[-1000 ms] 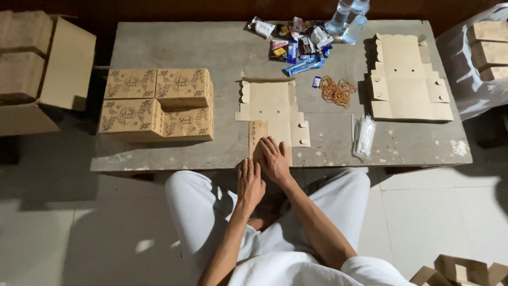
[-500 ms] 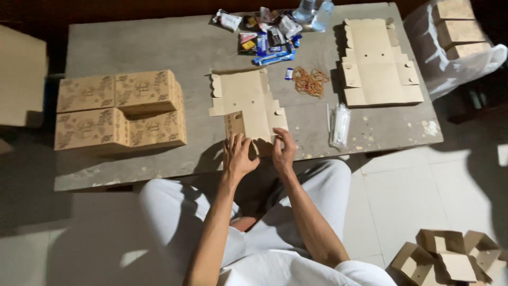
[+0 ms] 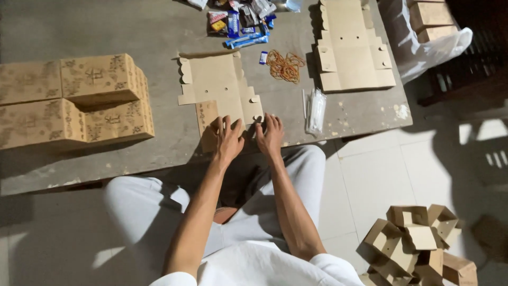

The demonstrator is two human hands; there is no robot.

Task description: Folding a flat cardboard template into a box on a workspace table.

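A flat, die-cut brown cardboard box blank lies unfolded on the grey table, its near flap reaching the table's front edge. My left hand rests palm down on that near flap, fingers spread. My right hand presses flat beside it on the blank's lower right corner. Neither hand grips anything; both simply lie on the cardboard. I am seated, with my legs in light trousers under the table edge.
Several folded brown boxes are stacked at the left. A pile of flat blanks lies at the back right, with rubber bands, a clear plastic sleeve and small packets nearby. Assembled boxes sit on the floor at right.
The view has swung left and closer. My hands have spread apart from overlapping to lying side by side on the blank's near flap.
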